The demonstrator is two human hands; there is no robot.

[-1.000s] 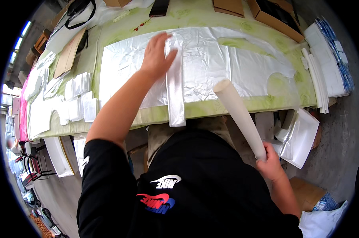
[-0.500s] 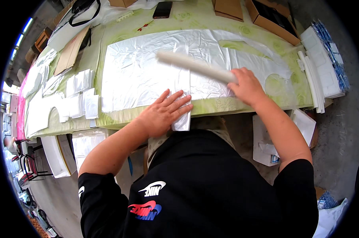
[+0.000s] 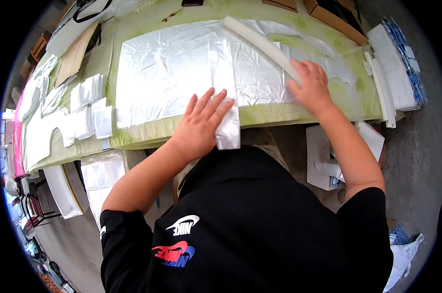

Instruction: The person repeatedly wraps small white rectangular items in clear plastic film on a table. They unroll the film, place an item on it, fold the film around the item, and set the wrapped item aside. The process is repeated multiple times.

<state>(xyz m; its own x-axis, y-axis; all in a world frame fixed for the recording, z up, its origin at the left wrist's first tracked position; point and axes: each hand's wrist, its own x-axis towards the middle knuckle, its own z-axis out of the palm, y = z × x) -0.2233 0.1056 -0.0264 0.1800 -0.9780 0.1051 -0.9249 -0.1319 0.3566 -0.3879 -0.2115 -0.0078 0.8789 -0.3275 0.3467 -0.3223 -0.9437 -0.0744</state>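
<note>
My left hand (image 3: 200, 126) lies flat with fingers spread, its fingertips on a narrow folded strip of clear plastic film (image 3: 222, 68). The strip's near end hangs a little over the table's front edge. Under it, a broad silvery-white plastic sheet (image 3: 155, 73) is spread on the table, wrinkled in places. My right hand (image 3: 311, 88) is closed round the near end of a long whitish tube (image 3: 260, 44). The tube slants away to the far left, over the sheet; whether it touches the sheet I cannot tell.
A green patterned cloth covers the table (image 3: 177, 134). Stacks of small white plastic bags (image 3: 84, 122) and a flat cardboard piece (image 3: 77, 53) lie at left. An open cardboard box (image 3: 335, 22) stands far right, near white rolls (image 3: 379, 90) at the table's right edge. White boxes stand below.
The tube's far end has swung to the right and away from me. My left hand has shifted slightly left on the strip, baring more of it. The whole view has tilted slightly.
</note>
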